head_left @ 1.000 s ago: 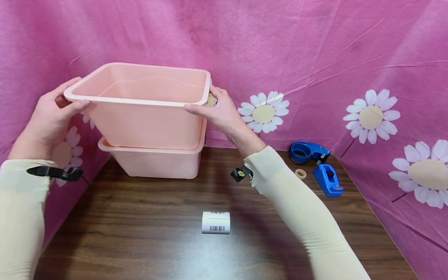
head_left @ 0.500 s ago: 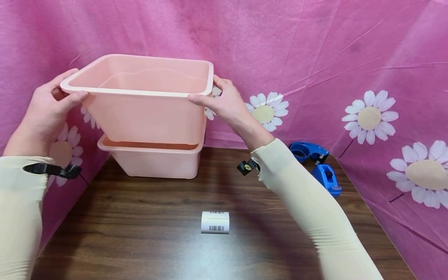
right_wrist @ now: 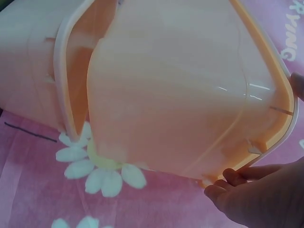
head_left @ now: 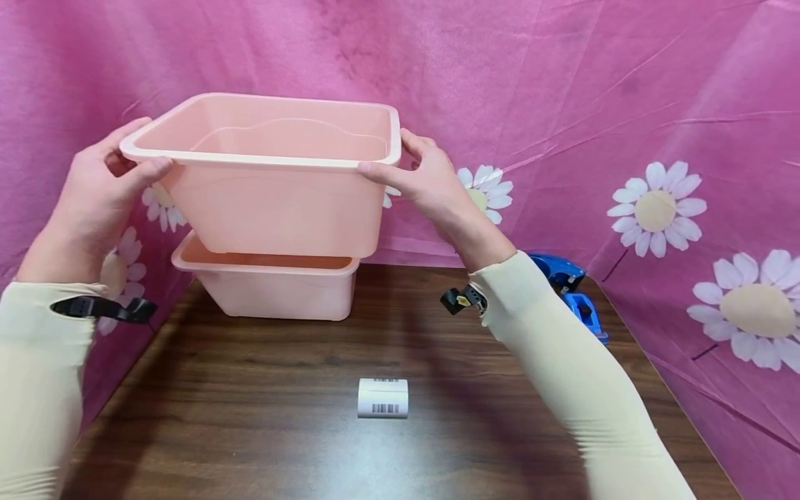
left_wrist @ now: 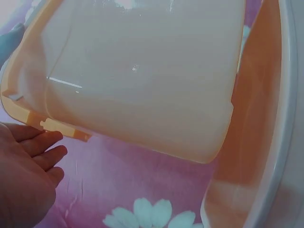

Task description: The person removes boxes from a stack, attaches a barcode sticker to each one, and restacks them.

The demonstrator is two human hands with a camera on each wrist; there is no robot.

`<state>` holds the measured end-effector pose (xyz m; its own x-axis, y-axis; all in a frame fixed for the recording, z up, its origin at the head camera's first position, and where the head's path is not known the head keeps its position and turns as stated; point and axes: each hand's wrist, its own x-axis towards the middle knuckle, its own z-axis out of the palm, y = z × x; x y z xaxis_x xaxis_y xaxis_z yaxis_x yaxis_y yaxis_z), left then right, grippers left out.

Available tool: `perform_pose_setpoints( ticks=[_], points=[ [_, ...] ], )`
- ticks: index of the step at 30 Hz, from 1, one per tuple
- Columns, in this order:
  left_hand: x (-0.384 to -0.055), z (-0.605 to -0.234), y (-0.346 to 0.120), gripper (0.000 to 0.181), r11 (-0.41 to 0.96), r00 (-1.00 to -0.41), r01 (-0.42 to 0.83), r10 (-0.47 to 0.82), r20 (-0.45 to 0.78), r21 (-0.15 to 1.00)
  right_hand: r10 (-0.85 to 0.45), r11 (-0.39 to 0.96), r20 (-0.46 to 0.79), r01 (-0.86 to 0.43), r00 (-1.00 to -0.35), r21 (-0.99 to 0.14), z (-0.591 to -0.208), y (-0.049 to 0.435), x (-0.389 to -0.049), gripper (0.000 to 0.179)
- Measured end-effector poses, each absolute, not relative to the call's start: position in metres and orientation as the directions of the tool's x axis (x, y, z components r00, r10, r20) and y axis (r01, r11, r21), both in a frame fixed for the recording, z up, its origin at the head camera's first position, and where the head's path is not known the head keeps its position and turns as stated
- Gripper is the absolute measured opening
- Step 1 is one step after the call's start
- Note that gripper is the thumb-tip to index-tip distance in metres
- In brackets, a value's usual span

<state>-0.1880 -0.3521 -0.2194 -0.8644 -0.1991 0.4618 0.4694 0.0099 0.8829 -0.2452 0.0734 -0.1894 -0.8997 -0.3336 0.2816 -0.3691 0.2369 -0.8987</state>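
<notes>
A pink plastic bin (head_left: 275,201) is held up by its rim in both hands, above a second pink bin (head_left: 281,292) that stands on the table. My left hand (head_left: 94,184) grips the rim at the left end, thumb over the front edge. At the right end my right hand (head_left: 431,177) pinches the rim the same way. In the left wrist view the fingers (left_wrist: 47,147) curl under the rim of the raised bin (left_wrist: 142,80). The right wrist view has the raised bin (right_wrist: 166,95) apart from the lower bin's rim (right_wrist: 61,71).
A roll of white barcode labels (head_left: 382,398) lies on the wooden table (head_left: 250,403). Beyond the right sleeve, a blue tape dispenser (head_left: 559,271) and a smaller blue tape dispenser (head_left: 586,316) are partly hidden. Pink flowered cloth (head_left: 562,104) encloses the back and sides.
Both hands have lifted the upper bin out of the lower one, then carried it to the right. More of the lower bin's opening shows. The right forearm now covers more of the tape dispensers.
</notes>
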Motion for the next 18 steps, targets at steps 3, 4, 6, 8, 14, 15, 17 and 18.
perform_pose_setpoints(
  ticks=[3, 4, 6, 8, 14, 15, 17, 18],
  points=[
    [-0.186, -0.215, -0.339, 0.058, -0.007, -0.865, 0.473, -0.197, 0.462, 0.881, -0.351, 0.192, 0.311, -0.393, -0.883, -0.899, -0.191, 0.085, -0.245, 0.066],
    [-0.186, -0.214, -0.334, 0.057, -0.017, -0.866, 0.474, -0.193, 0.462, 0.881, -0.355, 0.177, 0.322, -0.401, -0.878, -0.899, -0.191, 0.089, -0.245, 0.062],
    [-0.185, -0.211, -0.324, 0.057, -0.048, -0.872, 0.471, -0.179, 0.456, 0.881, -0.352, 0.152, 0.335, -0.407, -0.874, -0.901, -0.192, 0.098, -0.244, 0.057],
    [-0.184, -0.208, -0.313, 0.058, -0.046, -0.875, 0.466, -0.173, 0.453, 0.883, -0.346, 0.122, 0.345, -0.406, -0.873, -0.906, -0.193, 0.107, -0.243, 0.055],
    [-0.186, -0.205, -0.288, 0.075, 0.007, -0.892, 0.427, -0.158, 0.423, 0.904, -0.305, 0.093, 0.332, -0.375, -0.893, -0.922, -0.191, 0.134, -0.237, 0.065],
    [-0.187, -0.205, -0.285, 0.077, 0.0, -0.897, 0.422, -0.145, 0.417, 0.907, -0.297, 0.097, 0.329, -0.371, -0.896, -0.923, -0.191, 0.139, -0.236, 0.066],
    [-0.188, -0.206, -0.279, 0.077, -0.005, -0.904, 0.415, -0.114, 0.411, 0.91, -0.279, 0.098, 0.32, -0.359, -0.905, -0.928, -0.191, 0.147, -0.233, 0.068],
    [-0.188, -0.206, -0.276, 0.076, -0.014, -0.906, 0.415, -0.097, 0.412, 0.91, -0.272, 0.097, 0.319, -0.355, -0.908, -0.93, -0.191, 0.152, -0.232, 0.068]
  ],
)
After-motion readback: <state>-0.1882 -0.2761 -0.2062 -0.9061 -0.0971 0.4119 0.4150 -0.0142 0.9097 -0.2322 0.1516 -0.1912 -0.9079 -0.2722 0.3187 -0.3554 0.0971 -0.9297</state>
